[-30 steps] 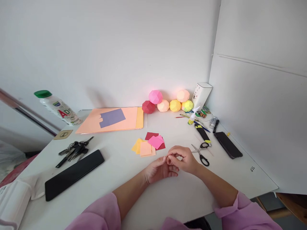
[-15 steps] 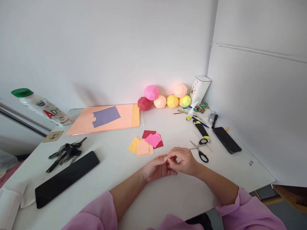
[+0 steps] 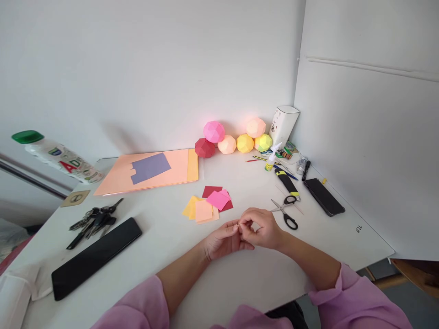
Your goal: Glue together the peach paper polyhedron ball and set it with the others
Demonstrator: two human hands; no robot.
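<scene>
Over the front of the desk, my left hand (image 3: 223,240) is closed in a pinch, palm up, thumb pressed toward the fingers. The fingertips of my right hand (image 3: 261,228) meet it, also pinching. Whatever lies between the fingertips is too small and hidden to name. Just beyond my hands lie small paper squares: yellow and peach ones (image 3: 204,211), pink ones (image 3: 218,199) and dark red ones (image 3: 211,191). A pair of scissors (image 3: 284,211) with black handles rests right of my right hand, its blades slightly apart.
Faceted paper balls (image 3: 214,132) stand along the wall. A glue bottle (image 3: 270,162), a utility knife (image 3: 288,184) and a phone (image 3: 324,197) lie at right. At left are coloured sheets (image 3: 113,176), keys (image 3: 94,224), a long black device (image 3: 98,258) and a green-capped bottle (image 3: 63,160).
The view has shifted very slightly. Both hands stay together in the same pinch, with barely any finger movement, and the things on the desk lie as before.
</scene>
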